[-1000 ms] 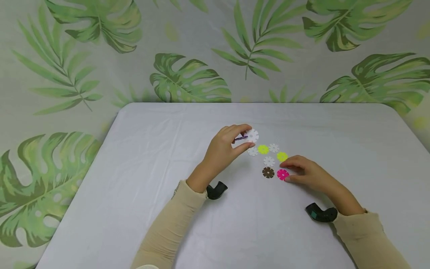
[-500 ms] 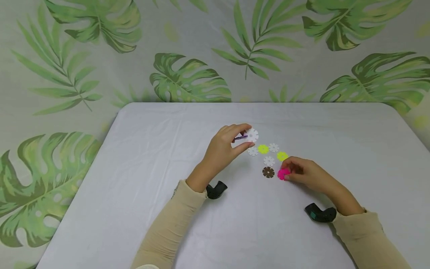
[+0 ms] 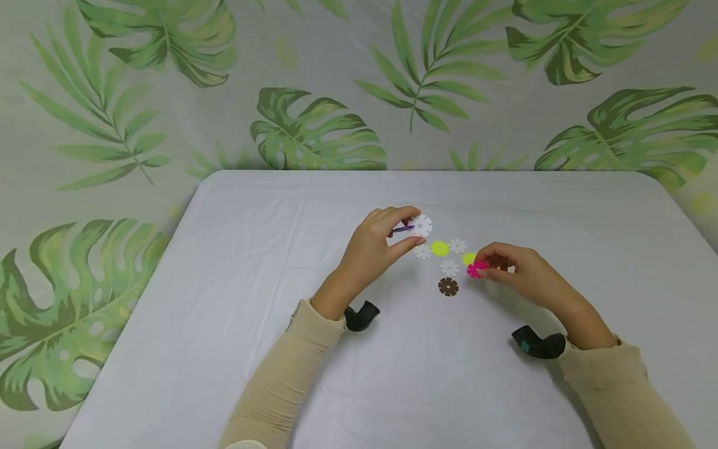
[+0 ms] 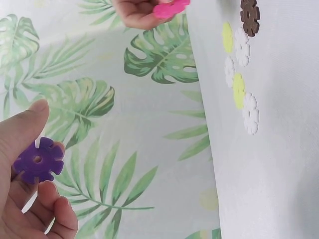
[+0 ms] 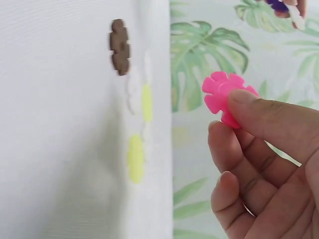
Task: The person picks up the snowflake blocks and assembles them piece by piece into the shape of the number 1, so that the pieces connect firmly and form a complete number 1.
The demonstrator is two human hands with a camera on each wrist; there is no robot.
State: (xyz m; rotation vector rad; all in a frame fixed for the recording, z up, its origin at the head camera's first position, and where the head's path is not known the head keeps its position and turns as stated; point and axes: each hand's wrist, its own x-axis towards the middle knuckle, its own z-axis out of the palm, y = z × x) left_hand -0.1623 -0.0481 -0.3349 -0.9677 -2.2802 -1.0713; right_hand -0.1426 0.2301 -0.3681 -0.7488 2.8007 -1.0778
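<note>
My left hand (image 3: 373, 243) pinches a white notched building disc (image 3: 422, 226) with a purple notched disc (image 4: 40, 160) slotted crosswise into it. Between thumb and fingertips of my right hand (image 3: 521, 271) is a pink notched disc (image 5: 219, 93), raised over the table near a yellow disc (image 3: 468, 257), which it partly covers in the head view. A brown disc (image 3: 448, 287) lies flat nearest to me. Beyond it on the cloth are white discs (image 3: 449, 269) and another yellow disc (image 3: 440, 248). One white disc (image 3: 422, 252) lies just below my left thumb.
A white cloth covers the table (image 3: 280, 249), whose far edge meets a leaf-patterned backdrop (image 3: 320, 131). Black curved devices, one at the left wrist (image 3: 362, 317) and another at the right wrist (image 3: 538, 342), stick out beside the sleeves.
My right hand has taken hold of the pink disc, lifted it from beside the brown disc and moved it away from me toward the yellow one. The left hand stays put.
</note>
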